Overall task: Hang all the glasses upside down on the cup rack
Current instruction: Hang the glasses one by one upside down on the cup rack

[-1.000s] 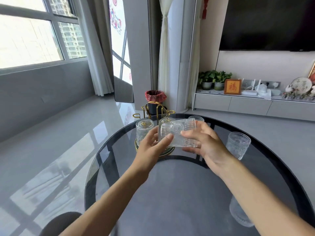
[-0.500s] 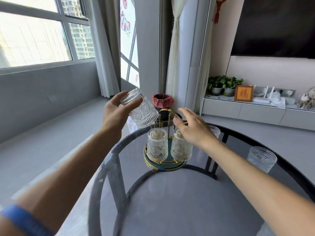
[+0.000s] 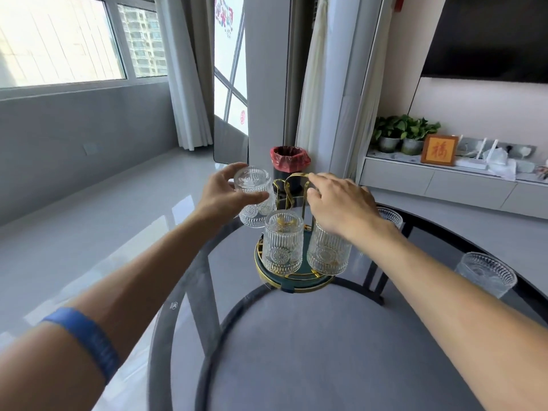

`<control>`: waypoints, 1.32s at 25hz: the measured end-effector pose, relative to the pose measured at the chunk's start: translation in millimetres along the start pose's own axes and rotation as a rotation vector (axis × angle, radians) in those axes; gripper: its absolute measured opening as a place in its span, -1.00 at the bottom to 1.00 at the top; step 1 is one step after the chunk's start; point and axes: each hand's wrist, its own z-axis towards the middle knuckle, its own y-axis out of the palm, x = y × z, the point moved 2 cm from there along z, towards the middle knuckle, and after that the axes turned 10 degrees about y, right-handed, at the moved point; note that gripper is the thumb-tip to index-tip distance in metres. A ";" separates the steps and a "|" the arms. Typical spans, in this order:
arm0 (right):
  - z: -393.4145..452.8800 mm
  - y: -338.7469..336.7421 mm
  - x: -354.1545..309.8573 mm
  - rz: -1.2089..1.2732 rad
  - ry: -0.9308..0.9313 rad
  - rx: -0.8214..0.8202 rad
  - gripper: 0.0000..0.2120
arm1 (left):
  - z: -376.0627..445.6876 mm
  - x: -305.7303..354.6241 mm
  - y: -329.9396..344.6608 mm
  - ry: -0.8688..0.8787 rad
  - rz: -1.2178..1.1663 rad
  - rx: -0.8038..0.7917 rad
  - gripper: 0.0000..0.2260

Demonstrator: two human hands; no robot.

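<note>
Gripping an upside-down glass (image 3: 254, 194) at the far left of the cup rack (image 3: 292, 280), the left hand (image 3: 221, 192) wraps it; the right hand (image 3: 338, 200) rests on the gold handle (image 3: 292, 185), fingers loosely curled. Two glasses (image 3: 283, 243) hang inverted at the near side; another upright glass (image 3: 486, 275) stands right on the table (image 3: 326, 351)

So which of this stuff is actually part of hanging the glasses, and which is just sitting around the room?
Part of the job:
- glass in the left hand
- left hand
- right hand on the cup rack
- two glasses already hung
- upright glasses on the table

Just lying about:
- bin with red liner
- potted plants
- framed picture
- television
</note>
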 end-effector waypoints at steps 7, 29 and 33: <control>-2.6 -0.5 3.3 -0.028 0.007 -0.025 -0.62 | -16.8 -17.1 18.7 -0.054 0.266 -0.105 -0.28; -181.3 -4.3 112.9 0.043 0.100 -0.111 -0.44 | -182.4 88.6 143.8 0.452 0.324 -0.417 -0.36; -211.0 -30.9 161.4 -0.285 0.228 -0.260 -0.42 | -210.5 88.4 184.9 0.368 0.251 -0.505 -0.36</control>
